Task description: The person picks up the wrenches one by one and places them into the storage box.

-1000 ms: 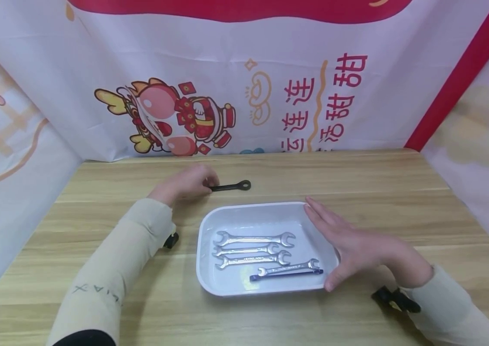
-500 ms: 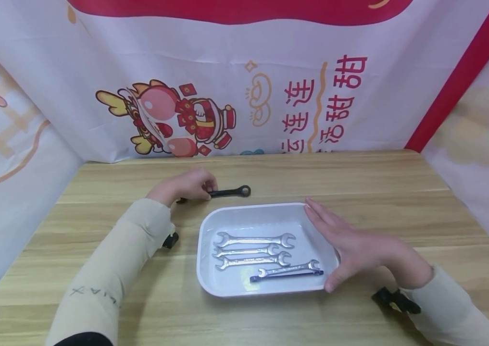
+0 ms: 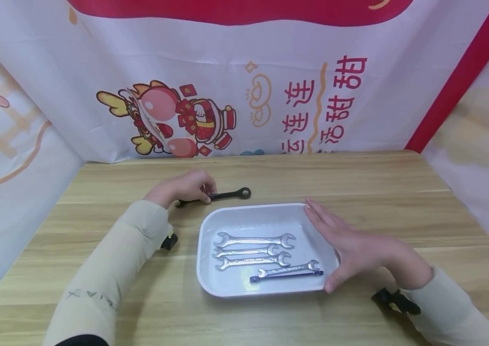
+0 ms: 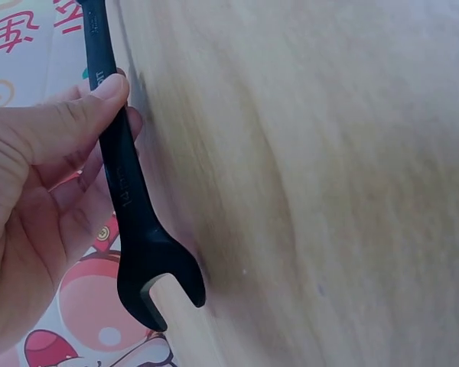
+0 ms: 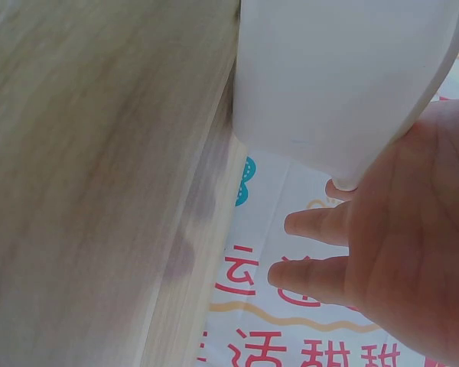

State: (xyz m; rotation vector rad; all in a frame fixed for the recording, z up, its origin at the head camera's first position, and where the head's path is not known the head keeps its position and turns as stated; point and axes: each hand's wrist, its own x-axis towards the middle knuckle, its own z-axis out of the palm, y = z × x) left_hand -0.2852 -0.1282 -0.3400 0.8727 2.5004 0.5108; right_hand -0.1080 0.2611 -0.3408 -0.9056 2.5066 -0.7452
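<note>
Behind the tray, my left hand pinches a black combination wrench by its shaft, thumb on top. In the left wrist view, the open-ended jaw of this wrench points down and "14mm" is marked on the shaft. A white tray holds several silver open-end wrenches, three of them stacked in rows. A smaller silver wrench lies at the front right, against a dark blue bar-like tool. My right hand rests on the tray's right end, its fingers and thumb spread along the rim.
The tray stands on a wood-grain table. A printed cloth with a cartoon figure and red characters hangs behind it, and more cloth lines both sides. Black straps sit at both wrists.
My left hand has drawn the black wrench slightly nearer the tray, and its near end has swung into view behind the fingers. My right hand and the tray stay put.
</note>
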